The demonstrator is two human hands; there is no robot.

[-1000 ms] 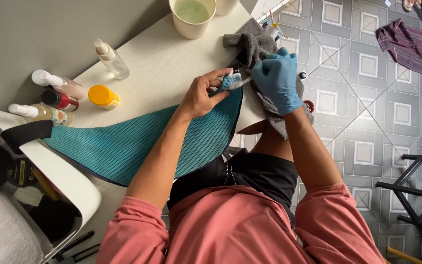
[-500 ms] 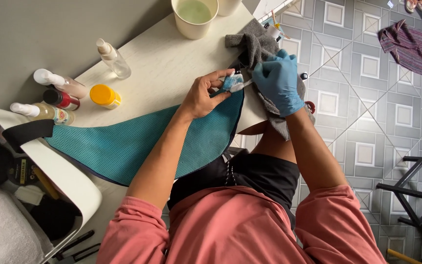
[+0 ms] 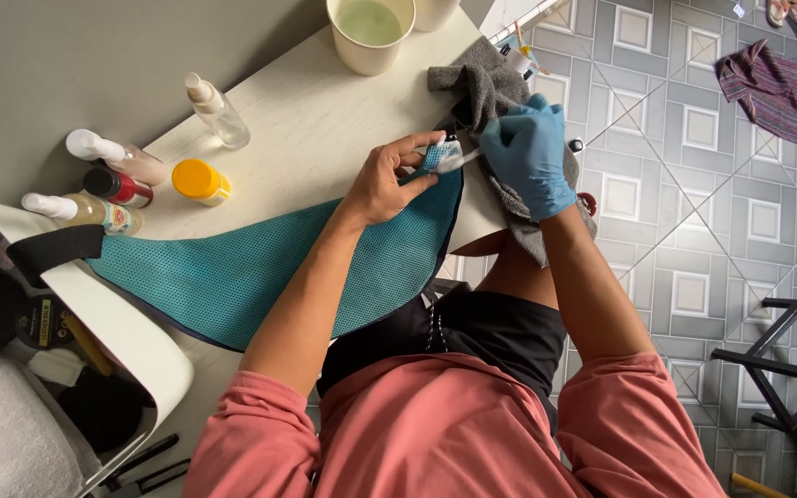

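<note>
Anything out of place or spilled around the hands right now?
Nothing spilled. The bottles and the cup of pale liquid stand upright. Two oddities: a striped cloth lies crumpled on the tiled floor, and the grey towel hangs off the table edge under the gloved right hand. The left hand pinches the teal cloth.

A teal mesh cloth [image 3: 260,267] is spread flat on the white table, its corner pinched under the bare left hand [image 3: 387,180]. A thin white tool [image 3: 458,160] is held in the gloved right hand [image 3: 529,152].

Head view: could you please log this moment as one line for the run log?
left hand: pinching teal cloth corner | right hand: blue glove, holding thin tool at that corner | grey towel: under right hand | table: cup, bottles
</note>
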